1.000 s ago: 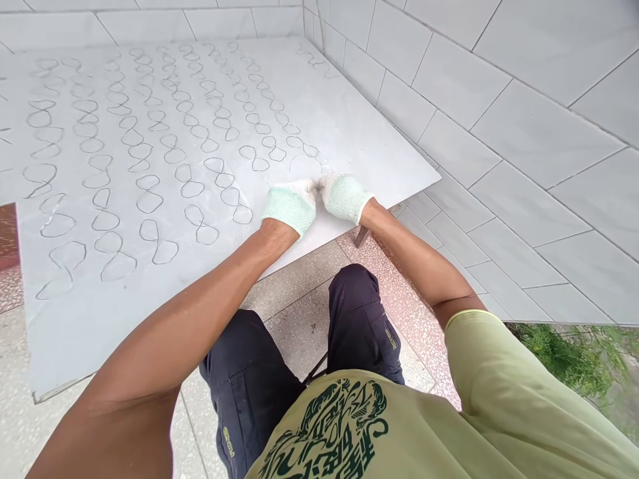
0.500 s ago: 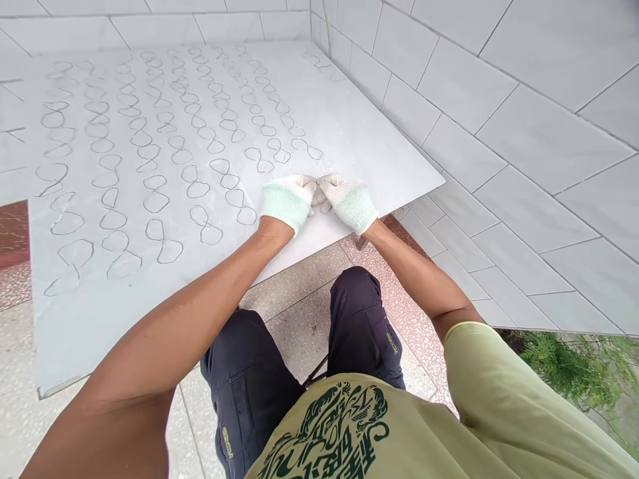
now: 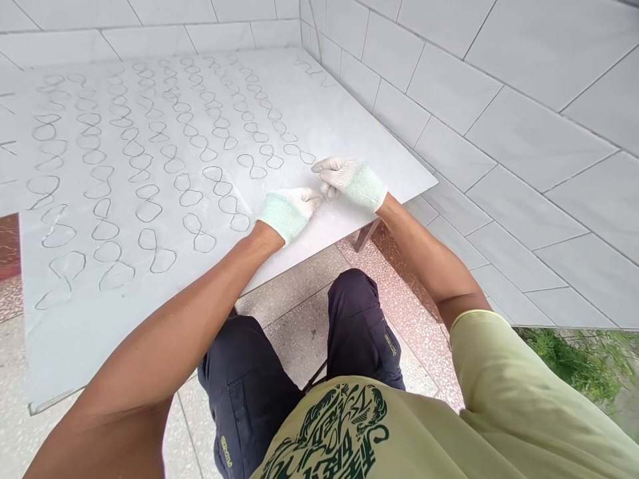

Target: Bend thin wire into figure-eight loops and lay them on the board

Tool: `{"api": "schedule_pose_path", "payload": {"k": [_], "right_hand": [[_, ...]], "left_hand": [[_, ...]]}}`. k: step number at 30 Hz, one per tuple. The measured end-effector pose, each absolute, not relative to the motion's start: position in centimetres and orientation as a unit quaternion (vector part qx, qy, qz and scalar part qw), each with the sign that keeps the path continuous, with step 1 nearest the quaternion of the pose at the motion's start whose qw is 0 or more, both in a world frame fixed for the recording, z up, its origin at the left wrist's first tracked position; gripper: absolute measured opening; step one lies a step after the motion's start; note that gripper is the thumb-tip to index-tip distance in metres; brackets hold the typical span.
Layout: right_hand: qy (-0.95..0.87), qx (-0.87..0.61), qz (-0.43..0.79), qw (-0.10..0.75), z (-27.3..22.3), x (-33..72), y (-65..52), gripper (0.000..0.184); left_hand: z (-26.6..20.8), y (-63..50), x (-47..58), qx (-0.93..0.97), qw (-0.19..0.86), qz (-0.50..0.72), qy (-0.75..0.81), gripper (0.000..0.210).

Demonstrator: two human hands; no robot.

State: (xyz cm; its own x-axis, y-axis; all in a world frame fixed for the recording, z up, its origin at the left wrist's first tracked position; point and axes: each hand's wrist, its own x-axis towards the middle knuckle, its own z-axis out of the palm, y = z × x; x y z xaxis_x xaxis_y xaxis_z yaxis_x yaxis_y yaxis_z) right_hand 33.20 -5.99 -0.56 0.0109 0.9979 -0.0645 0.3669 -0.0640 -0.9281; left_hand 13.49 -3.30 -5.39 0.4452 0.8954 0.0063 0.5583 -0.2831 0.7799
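Observation:
Both my hands wear white knit gloves with pale green cuffs, close together above the front right part of a white board (image 3: 389,159). My left hand (image 3: 292,207) is closed, its fingertips pinched on a thin wire (image 3: 327,203) that barely shows between the hands. Slightly higher and to the right, my right hand (image 3: 349,181) has its thumb and fingers bent together on the same wire. Rows of thin wire loops (image 3: 200,233), each twisted into a figure eight, cover the left and middle of the board. The closest loop (image 3: 299,154) lies just left of my right fingertips.
Pale tiled walls (image 3: 449,113) border the board at the back and right. A brown table leg (image 3: 366,234) shows below its front edge. My knees (image 3: 353,293) are under that edge, over a speckled floor. Green plants (image 3: 569,359) grow at the lower right.
My hands were touching at the fingertips; now they are apart. The right has moved up and to the right, and the left slightly down. The view has shifted a little.

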Motion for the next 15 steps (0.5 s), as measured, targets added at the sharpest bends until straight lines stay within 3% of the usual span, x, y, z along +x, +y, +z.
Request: {"api": "schedule_pose_path", "payload": {"k": [5, 10, 15], "right_hand": [[-0.610, -0.611, 0.349, 0.364, -1.3, 33.4, -6.5, 0.046], [-0.606, -0.617, 0.338, 0.372, -1.8, 33.9, -6.5, 0.040], [-0.578, -0.608, 0.397, 0.373, -1.3, 34.4, -6.7, 0.023]], "left_hand": [[-4.4, -3.9, 13.1, 0.757, 0.354, 0.196, 0.514, 0.021], [-3.9, -4.4, 12.9, 0.731, 0.404, 0.198, 0.513, 0.019], [-3.6, -4.8, 13.1, 0.727, 0.407, 0.193, 0.518, 0.019]]}}
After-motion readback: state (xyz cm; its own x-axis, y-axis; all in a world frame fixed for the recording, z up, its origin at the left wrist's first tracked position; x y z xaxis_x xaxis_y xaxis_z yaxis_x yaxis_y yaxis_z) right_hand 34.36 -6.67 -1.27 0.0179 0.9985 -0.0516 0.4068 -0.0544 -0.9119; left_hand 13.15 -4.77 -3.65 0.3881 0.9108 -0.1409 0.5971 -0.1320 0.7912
